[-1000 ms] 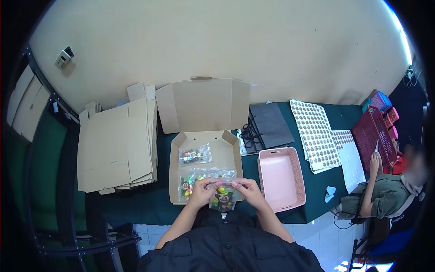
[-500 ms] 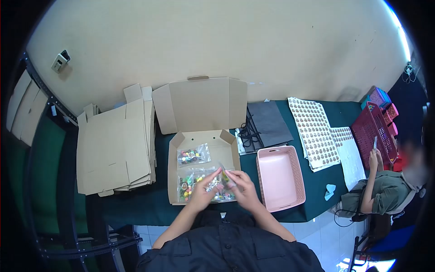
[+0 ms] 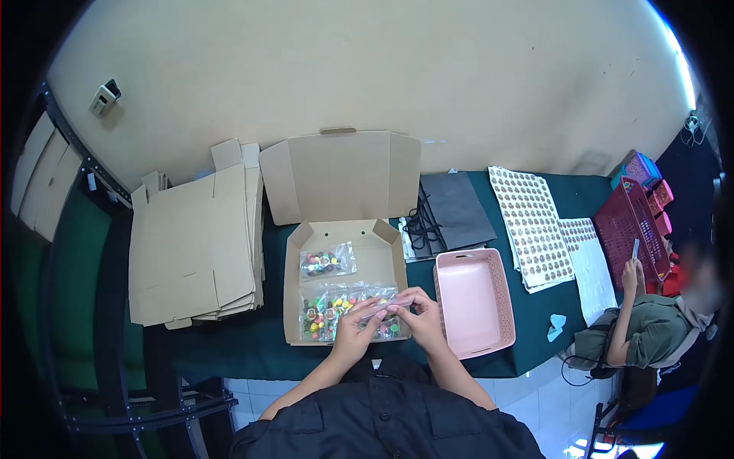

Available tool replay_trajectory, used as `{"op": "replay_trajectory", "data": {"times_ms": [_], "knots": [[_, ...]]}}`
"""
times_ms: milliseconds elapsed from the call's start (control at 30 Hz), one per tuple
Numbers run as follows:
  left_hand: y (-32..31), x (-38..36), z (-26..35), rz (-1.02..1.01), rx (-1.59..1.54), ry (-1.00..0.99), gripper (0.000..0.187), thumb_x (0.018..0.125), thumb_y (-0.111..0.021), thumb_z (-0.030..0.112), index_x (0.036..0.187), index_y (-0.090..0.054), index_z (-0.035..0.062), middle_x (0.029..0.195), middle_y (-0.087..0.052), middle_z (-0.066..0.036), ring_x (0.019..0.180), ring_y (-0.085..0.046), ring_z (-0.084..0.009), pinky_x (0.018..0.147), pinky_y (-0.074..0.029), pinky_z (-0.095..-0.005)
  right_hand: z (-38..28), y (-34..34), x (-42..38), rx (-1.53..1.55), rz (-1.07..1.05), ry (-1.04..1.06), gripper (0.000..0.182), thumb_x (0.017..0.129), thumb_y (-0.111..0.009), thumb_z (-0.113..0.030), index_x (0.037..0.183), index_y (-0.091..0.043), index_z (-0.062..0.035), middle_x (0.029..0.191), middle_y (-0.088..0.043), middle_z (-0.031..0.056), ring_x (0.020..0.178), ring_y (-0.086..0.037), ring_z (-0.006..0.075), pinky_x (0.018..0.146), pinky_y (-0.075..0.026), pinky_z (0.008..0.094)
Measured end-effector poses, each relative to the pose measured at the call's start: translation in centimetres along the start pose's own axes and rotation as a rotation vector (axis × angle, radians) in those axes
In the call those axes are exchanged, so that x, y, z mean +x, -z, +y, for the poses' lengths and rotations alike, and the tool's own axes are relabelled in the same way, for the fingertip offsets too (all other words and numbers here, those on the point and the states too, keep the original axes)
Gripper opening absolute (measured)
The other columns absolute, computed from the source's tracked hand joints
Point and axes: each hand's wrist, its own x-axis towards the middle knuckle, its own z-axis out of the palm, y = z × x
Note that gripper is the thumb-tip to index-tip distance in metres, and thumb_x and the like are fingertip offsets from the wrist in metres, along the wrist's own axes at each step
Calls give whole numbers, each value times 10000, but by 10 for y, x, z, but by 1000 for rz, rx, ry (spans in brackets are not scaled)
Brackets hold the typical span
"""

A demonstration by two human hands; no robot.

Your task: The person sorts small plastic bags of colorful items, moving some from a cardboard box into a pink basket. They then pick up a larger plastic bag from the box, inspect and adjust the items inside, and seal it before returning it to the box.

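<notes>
In the head view, an open cardboard box [image 3: 359, 229] stands on the table with its lid raised against the wall. Inside lie clear plastic bags of small round colourful pieces, one bag [image 3: 328, 261] at the back and others [image 3: 325, 315] along the front. Above the front right of the box, my left hand [image 3: 356, 325] and my right hand [image 3: 421, 317] pinch the edge of a clear plastic bag [image 3: 386, 304] between thumbs and fingers. Its contents cannot be told apart from the bags beneath.
Flat cardboard boxes [image 3: 195, 245] are stacked at left. A pink basket [image 3: 474, 302] stands right of the box, black paper bags [image 3: 455, 210] behind it. Sticker sheets [image 3: 531, 222] and a maroon basket [image 3: 631, 229] lie farther right. A person [image 3: 650, 333] sits there holding a phone.
The plastic bag has turned from upright to nearly level between my hands. My right hand has shifted slightly right, and my left hand slightly right and down.
</notes>
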Motion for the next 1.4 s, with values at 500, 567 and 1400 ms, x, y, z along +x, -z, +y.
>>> {"op": "replay_trajectory", "data": {"times_ms": [500, 567, 1400], "knots": [[21, 4, -2, -102, -155, 107, 260, 903, -477, 159, 1079, -584, 2, 915, -655, -105, 923, -588, -162, 882, -386, -263, 13, 21, -2, 218, -133, -298, 241, 856, -572, -185, 870, -645, 45, 842, -618, 52, 798, -538, 92, 742, -404, 224], [27, 6, 0, -179, -112, 96, 272, 911, -460, 159, 1106, -571, 4, 924, -652, -107, 939, -583, -162, 884, -382, -259, 16, 23, -3, 217, -138, -328, 237, 860, -563, -183, 870, -649, 37, 884, -622, 70, 830, -549, 109, 781, -409, 239], [36, 6, -13, -22, 438, -20, 385, 828, -583, 297, 1060, -554, -9, 901, -619, -152, 845, -605, -272, 794, -462, -369, 50, 21, -19, 433, -60, -586, 270, 871, -537, -212, 1064, -532, -24, 939, -604, 60, 702, -529, 64, 631, -436, 193]]}}
